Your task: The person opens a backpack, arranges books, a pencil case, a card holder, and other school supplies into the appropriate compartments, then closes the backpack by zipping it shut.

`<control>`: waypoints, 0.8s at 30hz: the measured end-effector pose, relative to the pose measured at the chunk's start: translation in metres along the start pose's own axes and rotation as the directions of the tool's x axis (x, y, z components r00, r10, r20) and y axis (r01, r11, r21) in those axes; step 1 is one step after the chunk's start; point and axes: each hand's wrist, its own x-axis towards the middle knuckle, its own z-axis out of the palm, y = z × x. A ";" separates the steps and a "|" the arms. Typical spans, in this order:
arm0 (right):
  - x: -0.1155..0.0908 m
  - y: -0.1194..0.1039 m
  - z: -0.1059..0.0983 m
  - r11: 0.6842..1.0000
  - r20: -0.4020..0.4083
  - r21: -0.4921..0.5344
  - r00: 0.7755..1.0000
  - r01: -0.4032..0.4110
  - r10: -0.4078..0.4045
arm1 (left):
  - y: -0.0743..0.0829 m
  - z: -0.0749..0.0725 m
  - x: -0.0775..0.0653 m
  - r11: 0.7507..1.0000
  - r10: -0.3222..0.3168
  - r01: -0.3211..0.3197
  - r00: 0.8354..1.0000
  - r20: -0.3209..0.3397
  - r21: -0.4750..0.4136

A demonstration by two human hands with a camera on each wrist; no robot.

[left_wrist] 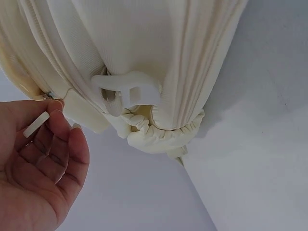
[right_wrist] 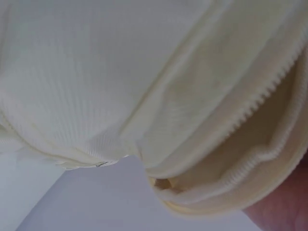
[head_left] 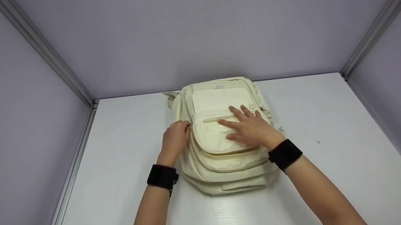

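Note:
A cream backpack (head_left: 221, 99) lies on the white table with its front facing up. At its left edge my left hand (head_left: 176, 138) pinches a zipper pull (left_wrist: 36, 124) between thumb and fingers, near a small metal slider (left_wrist: 48, 96). My right hand (head_left: 252, 128) rests with spread fingers on the front pocket (head_left: 210, 137), just below a short horizontal zipper (head_left: 219, 119). Along the pocket's lower curve the zipper is parted, and the right wrist view shows its teeth (right_wrist: 255, 106) separated by a gap. Only a blurred part of the right hand appears there.
A white plastic buckle (left_wrist: 127, 89) and a gathered side pocket (left_wrist: 163, 139) sit on the backpack's side. A strap (head_left: 170, 95) sticks out at its upper left. Grey-lavender panels (head_left: 193, 33) enclose the white table (head_left: 126, 133) at the back and both sides.

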 end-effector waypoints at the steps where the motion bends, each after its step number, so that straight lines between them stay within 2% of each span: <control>1: 0.002 0.001 0.000 1.000 0.001 0.002 1.000 0.000 0.000 | -0.001 0.000 0.001 1.000 -0.002 0.002 1.000 0.001 -0.003; 9: 0.018 0.006 -0.001 1.000 0.000 0.007 1.000 -0.021 0.021 | -0.005 0.002 0.016 1.000 -0.008 0.008 1.000 -0.027 0.004; 14: 0.025 0.007 -0.001 1.000 0.000 0.014 1.000 -0.027 0.027 | -0.006 0.002 0.021 1.000 -0.018 0.018 1.000 -0.017 0.020; 19: 0.027 0.007 0.000 0.999 -0.001 0.027 1.000 -0.030 0.030 | -0.008 0.001 0.019 0.999 -0.012 0.012 1.000 -0.013 0.050; 24: 0.026 0.006 -0.001 0.999 -0.009 0.028 1.000 -0.027 0.027 | -0.008 -0.001 0.010 0.998 -0.005 0.005 1.000 -0.008 0.058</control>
